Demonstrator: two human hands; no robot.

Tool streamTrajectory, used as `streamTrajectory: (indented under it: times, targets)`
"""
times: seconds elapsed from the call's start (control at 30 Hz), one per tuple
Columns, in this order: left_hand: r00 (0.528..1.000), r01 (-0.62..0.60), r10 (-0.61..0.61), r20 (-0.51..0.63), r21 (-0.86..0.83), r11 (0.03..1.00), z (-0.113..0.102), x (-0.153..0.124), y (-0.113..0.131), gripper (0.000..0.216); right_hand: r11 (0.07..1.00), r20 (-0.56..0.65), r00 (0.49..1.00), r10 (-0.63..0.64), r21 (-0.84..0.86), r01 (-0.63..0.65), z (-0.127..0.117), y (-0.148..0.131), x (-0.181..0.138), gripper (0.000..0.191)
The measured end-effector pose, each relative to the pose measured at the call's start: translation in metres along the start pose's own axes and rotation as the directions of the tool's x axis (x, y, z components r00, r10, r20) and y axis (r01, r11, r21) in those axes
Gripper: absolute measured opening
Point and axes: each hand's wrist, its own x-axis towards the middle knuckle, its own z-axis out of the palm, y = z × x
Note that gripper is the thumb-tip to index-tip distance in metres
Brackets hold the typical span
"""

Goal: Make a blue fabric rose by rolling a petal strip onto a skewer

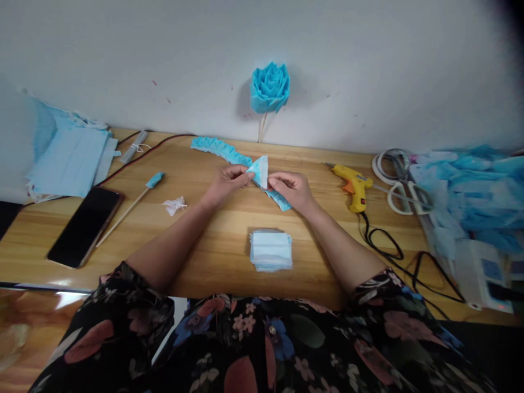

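A small folded blue-and-white piece (259,171) is held up over the middle of the surface (221,256), pinched between the thumb and fingers of the left hand (232,183). The right hand (289,189) is brought up to the white edge of the same piece, its thumb and fingertips drawn nearly together; whether the edge is gripped there cannot be made out. Behind and below the piece, a row of pleated blue pieces (216,147) is laid out slantwise, partly covered by the hands. Nearer the body, a stack of pale squares (271,251) is set on the surface. At the back, a blue flower (270,88) is held upright on thin sticks (262,128) in front of the wall (164,43). On the left, a phone (85,226), a blue-tipped stick (126,214) and a crumpled white scrap (175,206) are spread out, with a pile of face masks (71,153) and a tied bundle of clear rods (134,146) placed farther back. On the right, a yellow glue gun (357,190) is laid with its black cord (387,252) looped, beside scissors (406,185), a roll of tape (377,169) and a heap of blue pieces (483,185).
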Motion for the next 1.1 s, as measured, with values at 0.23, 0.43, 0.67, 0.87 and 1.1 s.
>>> streamTrajectory:
  times: [0.23, 0.43, 0.67, 0.87, 1.1]
  targets:
    - [1.0, 0.012, -0.012, 0.004, -0.005, 1.0, -0.0008, 0.0007, -0.0037, 0.045, 0.999, -0.008, 1.0, -0.003, -0.055, 0.003, 0.0006, -0.0043, -0.0005, 0.035]
    - [0.999, 0.029, -0.03, -0.022, -0.038, 0.999, -0.0015, 0.0001, -0.0023, 0.044, 0.998, -0.008, 1.0, 0.013, 0.059, -0.012, 0.0006, -0.0009, -0.0021, 0.04]
    - [1.0, 0.026, -0.027, -0.015, -0.043, 0.999, -0.0016, 0.0008, -0.0022, 0.049, 0.999, 0.016, 1.0, -0.015, -0.029, 0.016, -0.0001, -0.0002, -0.0022, 0.036]
    - [0.999, -0.01, 0.011, 0.041, -0.044, 0.999, -0.0016, 0.0006, -0.0051, 0.049, 0.995, 0.028, 0.999, -0.021, -0.099, 0.023, 0.0006, -0.0064, -0.0015, 0.025]
    - [0.998, -0.006, 0.009, 0.069, -0.049, 0.999, -0.0015, 0.0017, -0.0063, 0.057, 0.994, 0.031, 0.999, -0.009, -0.11, 0.013, 0.001, -0.0064, -0.0012, 0.025]
